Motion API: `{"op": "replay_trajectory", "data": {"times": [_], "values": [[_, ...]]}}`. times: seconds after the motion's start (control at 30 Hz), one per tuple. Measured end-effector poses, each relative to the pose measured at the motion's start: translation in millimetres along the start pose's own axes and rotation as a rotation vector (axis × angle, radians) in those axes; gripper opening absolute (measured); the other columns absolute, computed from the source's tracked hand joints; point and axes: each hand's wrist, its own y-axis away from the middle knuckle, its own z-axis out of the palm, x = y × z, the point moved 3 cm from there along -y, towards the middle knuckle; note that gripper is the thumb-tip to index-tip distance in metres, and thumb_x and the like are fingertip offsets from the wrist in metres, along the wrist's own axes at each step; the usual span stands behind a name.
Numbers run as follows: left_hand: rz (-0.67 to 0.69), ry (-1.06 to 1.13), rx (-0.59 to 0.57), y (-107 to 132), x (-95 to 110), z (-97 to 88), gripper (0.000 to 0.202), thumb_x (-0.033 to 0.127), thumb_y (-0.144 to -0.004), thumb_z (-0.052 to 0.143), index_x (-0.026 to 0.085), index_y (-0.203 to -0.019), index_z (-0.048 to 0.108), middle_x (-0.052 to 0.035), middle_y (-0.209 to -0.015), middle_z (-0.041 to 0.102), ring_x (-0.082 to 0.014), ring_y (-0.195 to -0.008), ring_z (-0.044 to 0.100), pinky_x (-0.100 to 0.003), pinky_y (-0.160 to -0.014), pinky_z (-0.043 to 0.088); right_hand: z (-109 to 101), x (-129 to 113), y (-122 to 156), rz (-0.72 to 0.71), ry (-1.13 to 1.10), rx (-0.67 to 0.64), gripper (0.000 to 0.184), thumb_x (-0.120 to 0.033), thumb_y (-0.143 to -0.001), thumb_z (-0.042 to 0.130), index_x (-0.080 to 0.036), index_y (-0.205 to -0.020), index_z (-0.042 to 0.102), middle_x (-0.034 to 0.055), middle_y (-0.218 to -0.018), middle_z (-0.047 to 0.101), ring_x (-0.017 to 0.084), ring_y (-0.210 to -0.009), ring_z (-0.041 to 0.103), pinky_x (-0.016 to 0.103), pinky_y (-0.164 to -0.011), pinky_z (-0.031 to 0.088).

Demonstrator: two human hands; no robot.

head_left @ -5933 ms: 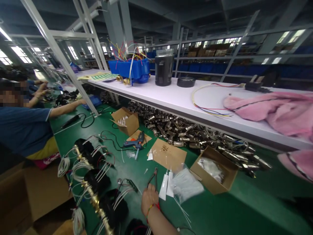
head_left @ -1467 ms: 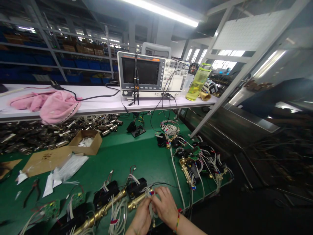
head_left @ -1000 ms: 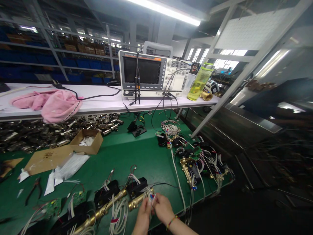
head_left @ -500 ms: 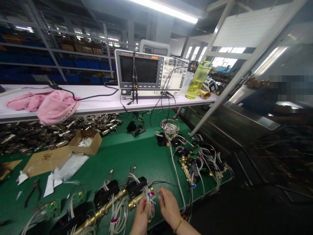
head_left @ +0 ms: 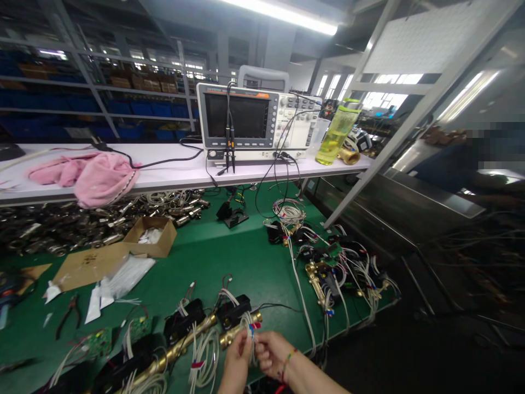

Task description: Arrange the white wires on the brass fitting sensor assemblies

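At the near edge of the green bench [head_left: 229, 257], both hands meet over a bundle of thin white wires [head_left: 249, 335] that hangs from the right end of a brass pipe fitting [head_left: 240, 330]. The left hand [head_left: 235, 358] is closed on the bundle from the left, fingers pinched around the strands; the right hand [head_left: 270, 353] curls in from the right, its fingertips gripping the same strands just beside the red and blue markers. The wires look light, limp and easily kinked, so they are best held close to the markers rather than by the loose ends, while the brass body looks heavy and stiff. Farther away, an oscilloscope [head_left: 254, 123] stands on the white shelf [head_left: 172, 175].
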Motion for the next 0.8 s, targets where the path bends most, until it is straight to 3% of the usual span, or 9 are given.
{"op": "replay_trajectory", "data": {"times": [0.07, 0.13, 0.2, 0.3, 0.43, 0.53, 0.63, 0.7, 0.8], "values": [[-0.008, -0.005, -0.014, 0.7, -0.4, -0.6, 0.065, 0.073, -0.063, 0.069, 0.016, -0.095, 0.070, -0.0092, -0.090, 0.074, -0.0250, -0.087, 0.066, -0.032, -0.083, 0.051, -4.6, 5.3, 7.4, -0.039, 0.076, 0.089, 0.023, -0.028, -0.082, 0.049, -0.022, -0.060, 0.045, -0.0022, -0.056, 0.039, 0.014, -0.049, 0.035, 0.028, -0.050, 0.037], [-0.032, 0.013, -0.018, -0.7, -6.7, -1.2, 0.068, 0.073, -0.062, 0.069, 0.015, -0.098, 0.069, -0.0093, -0.089, 0.073, -0.0237, -0.083, 0.066, -0.032, -0.080, 0.051, -14.0, 3.4, 20.0, -0.241, 0.232, 0.215, 0.013, -0.027, -0.084, 0.051, -0.021, -0.073, 0.053, 0.0031, -0.074, 0.052, 0.020, -0.071, 0.050, 0.032, -0.068, 0.045], [-0.050, 0.038, -0.030, -3.0, -14.7, -1.2, 0.068, 0.072, -0.063, 0.070, 0.015, -0.101, 0.069, -0.0101, -0.093, 0.073, -0.0238, -0.085, 0.066, -0.032, -0.079, 0.052, -20.0, -3.5, 34.1, -0.552, 0.583, 0.305, 0.011, -0.023, -0.085, 0.052, -0.022, -0.092, 0.060, 0.0060, -0.096, 0.058, 0.024, -0.095, 0.051, 0.038, -0.089, 0.043], [-0.060, 0.069, -0.019, -5.6, -23.9, -1.3, 0.068, 0.072, -0.059, 0.073, 0.016, -0.097, 0.071, -0.0118, -0.098, 0.073, -0.0263, -0.092, 0.066, -0.034, -0.085, 0.051, -16.1, -8.5, 42.3, -0.848, 1.137, 0.299, 0.019, -0.020, -0.089, 0.046, -0.023, -0.098, 0.063, 0.0082, -0.097, 0.061, 0.027, -0.095, 0.051, 0.044, -0.089, 0.044], [-0.053, 0.086, 0.073, -4.8, -27.5, -2.6, 0.070, 0.073, -0.053, 0.076, 0.016, -0.094, 0.072, -0.0106, -0.093, 0.074, -0.0261, -0.090, 0.067, -0.034, -0.087, 0.050, -9.2, -8.5, 21.9, -0.662, 0.889, 0.254, 0.016, -0.018, -0.088, 0.047, -0.019, -0.086, 0.062, 0.0080, -0.089, 0.062, 0.024, -0.090, 0.055, 0.041, -0.091, 0.043], [-0.064, 0.091, 0.083, -3.3, -27.1, -2.6, 0.069, 0.072, -0.053, 0.076, 0.017, -0.094, 0.072, -0.0091, -0.087, 0.074, -0.0246, -0.086, 0.067, -0.031, -0.082, 0.050, -4.1, -0.6, 4.1, -0.372, 0.610, 0.262, 0.019, -0.022, -0.086, 0.048, -0.019, -0.068, 0.056, 0.0023, -0.063, 0.055, 0.018, -0.061, 0.054, 0.034, -0.068, 0.049], [-0.092, 0.117, 0.085, -3.7, -29.0, -4.0, 0.069, 0.072, -0.052, 0.077, 0.017, -0.094, 0.072, -0.0084, -0.084, 0.073, -0.0239, -0.083, 0.067, -0.031, -0.077, 0.051, -6.3, 4.8, 4.1, -0.286, 0.578, 0.270, 0.029, -0.025, -0.089, 0.040, -0.020, -0.062, 0.051, -0.0012, -0.052, 0.046, 0.015, -0.045, 0.045, 0.029, -0.052, 0.045], [-0.129, 0.148, 0.068, -5.4, -32.6, -5.3, 0.070, 0.070, -0.051, 0.078, 0.017, -0.096, 0.072, -0.0077, -0.083, 0.072, -0.0217, -0.076, 0.066, -0.030, -0.072, 0.051, -14.3, 3.0, 15.1, -0.373, 0.617, 0.339, 0.025, -0.026, -0.091, 0.040, -0.019, -0.074, 0.056, 0.0039, -0.067, 0.056, 0.018, -0.061, 0.054, 0.033, -0.066, 0.049], [-0.146, 0.180, 0.015, -7.7, -36.2, -6.3, 0.068, 0.067, -0.051, 0.081, 0.016, -0.095, 0.072, -0.0070, -0.081, 0.072, -0.0191, -0.070, 0.064, -0.029, -0.068, 0.051, -18.6, -6.8, 36.1, -0.686, 0.882, 0.340, 0.019, -0.023, -0.089, 0.044, -0.021, -0.096, 0.062, 0.0094, -0.096, 0.062, 0.025, -0.093, 0.054, 0.042, -0.089, 0.043]]}}
